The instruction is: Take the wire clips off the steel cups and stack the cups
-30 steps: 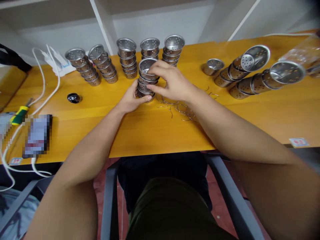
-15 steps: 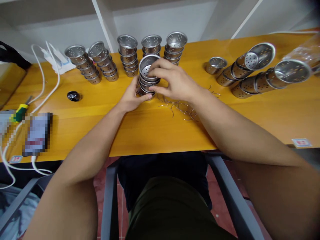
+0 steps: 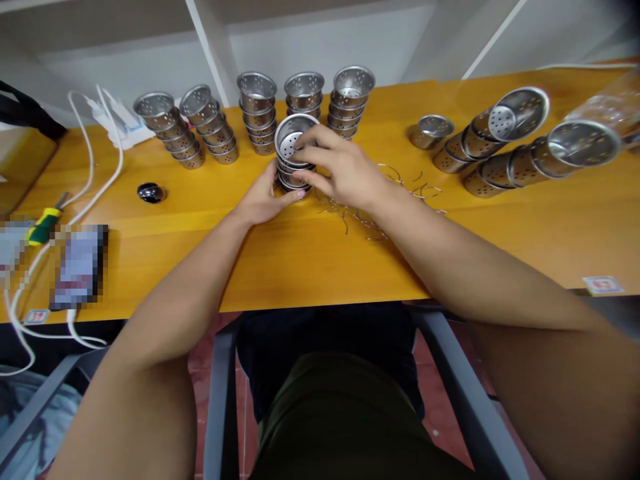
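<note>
A short stack of perforated metal cups [image 3: 292, 143] stands on the orange table [image 3: 310, 260], near its middle. My left hand [image 3: 263, 199] wraps the base of this stack from the left, thumb along the bottom cup. My right hand [image 3: 340, 171] grips the stack from the right, fingers curled over the rim of the top cup. A tangle of thin wire hooks [image 3: 370, 217] lies on the table just right of my right wrist.
Several upright cup stacks [image 3: 257, 113] line the back edge. Two long stacks [image 3: 505, 143] lie on their sides at right, beside a single cup [image 3: 429, 130]. A black knob [image 3: 150, 193], white cables [image 3: 95, 167] and a screwdriver [image 3: 44, 225] sit at left.
My hands stay on the stack of cups. The right fingers have shifted slightly lower over the top rim; the stack looks a little more pressed together.
</note>
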{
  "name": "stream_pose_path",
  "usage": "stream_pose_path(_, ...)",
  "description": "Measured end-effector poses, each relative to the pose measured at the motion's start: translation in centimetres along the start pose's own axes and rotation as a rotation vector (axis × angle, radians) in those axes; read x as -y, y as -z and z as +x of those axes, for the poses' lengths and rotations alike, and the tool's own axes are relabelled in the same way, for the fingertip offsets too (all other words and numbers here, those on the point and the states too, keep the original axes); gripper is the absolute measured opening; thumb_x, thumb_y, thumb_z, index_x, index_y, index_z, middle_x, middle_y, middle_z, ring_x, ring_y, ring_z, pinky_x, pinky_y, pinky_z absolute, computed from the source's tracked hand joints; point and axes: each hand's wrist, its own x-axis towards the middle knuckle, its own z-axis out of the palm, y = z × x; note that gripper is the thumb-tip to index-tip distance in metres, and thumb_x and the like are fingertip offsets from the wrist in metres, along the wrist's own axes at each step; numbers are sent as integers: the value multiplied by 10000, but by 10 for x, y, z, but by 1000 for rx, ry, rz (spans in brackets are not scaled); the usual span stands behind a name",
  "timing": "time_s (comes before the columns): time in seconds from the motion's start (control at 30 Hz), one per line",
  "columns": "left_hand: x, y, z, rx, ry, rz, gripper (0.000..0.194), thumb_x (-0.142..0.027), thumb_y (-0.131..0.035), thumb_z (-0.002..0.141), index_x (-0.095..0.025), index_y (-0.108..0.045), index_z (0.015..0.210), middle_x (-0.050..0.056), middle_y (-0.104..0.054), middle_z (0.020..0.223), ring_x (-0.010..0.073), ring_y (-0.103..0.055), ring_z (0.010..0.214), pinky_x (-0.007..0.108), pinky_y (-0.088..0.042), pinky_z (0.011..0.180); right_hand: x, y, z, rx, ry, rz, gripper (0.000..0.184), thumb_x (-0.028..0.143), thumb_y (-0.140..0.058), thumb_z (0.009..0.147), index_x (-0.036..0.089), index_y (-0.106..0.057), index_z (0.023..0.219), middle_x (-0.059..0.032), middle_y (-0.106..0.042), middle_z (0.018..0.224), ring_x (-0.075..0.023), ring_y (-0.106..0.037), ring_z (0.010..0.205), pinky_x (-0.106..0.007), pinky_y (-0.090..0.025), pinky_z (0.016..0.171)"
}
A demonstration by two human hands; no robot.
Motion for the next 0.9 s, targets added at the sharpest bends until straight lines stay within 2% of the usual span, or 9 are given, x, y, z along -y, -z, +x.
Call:
stream_pose_path(0.13,0,-2,0,-20,-35,41,1158,-899,-949,1000,-187,-539,1816,263,-618,1916,488,-593,1842,653,-474,1591,-4,-3,-2,-35,25,21,388,644,-810,1198,413,-908,1494,-111,-826,1650,-456,-761,1602,-744,-615,1435)
stream_pose_path(0.23,6,-1,0,-8,-34,63,1160,-918,-917,1022,-184,-523,1829,267,-628,1905,482,-628,1809,674,-480,1581,0,2,-2,-28,5,19,409,645,-818,1189,439,-890,1536,-99,-830,1667,-452,-770,1594,-723,-612,1450)
stream_pose_path(0.33,10,1,1,8,-31,77,1180,-923,-928,1018,-188,-514,1843,267,-648,1881,503,-641,1786,714,-492,1561,8,11,-1,-15,-17,1,568,664,-865,1147,471,-809,1678,-87,-811,1727,-469,-739,1643,-710,-598,1468)
stream_pose_path(0.43,8,1,1,-2,-37,63,1199,-882,-980,997,-207,-508,1868,257,-614,1922,513,-583,1835,703,-461,1586,15,19,-1,-12,-32,-18,685,705,-873,1120,479,-754,1755,-80,-792,1765,-496,-711,1678,-722,-612,1444)
stream_pose_path(0.53,3,-1,1,-38,-18,42,1190,-783,-1054,964,-254,-513,1882,231,-608,1938,510,-551,1864,703,-437,1607,18,24,-1,7,-52,-35,644,762,-860,1106,475,-813,1680,-81,-831,1691,-498,-738,1624,-718,-657,1380)
stream_pose_path(0.67,2,-4,1,-64,-8,19,1224,-686,-1095,936,-297,-466,1911,198,-581,1958,488,-512,1901,689,-427,1619,20,27,2,33,-54,-66,520,855,-719,1165,448,-928,1414,-77,-890,1510,-467,-794,1499,-693,-677,1333)
stream_pose_path(0.8,4,-4,1,-43,14,6,1155,-636,-1072,962,-301,-467,1887,186,-589,1947,460,-552,1880,678,-446,1612,21,27,7,39,-59,-90,612,919,-553,1207,441,-924,1300,-74,-909,1389,-446,-816,1435,-666,-679,1321)
stream_pose_path(0.9,5,-4,1,-41,22,2,1143,-626,-1076,968,-292,-472,1879,192,-566,1969,456,-516,1908,666,-408,1635,28,27,8,43,-57,-94,656,957,-543,1189,418,-891,1329,-83,-908,1433,-464,-809,1459,-685,-671,1334)
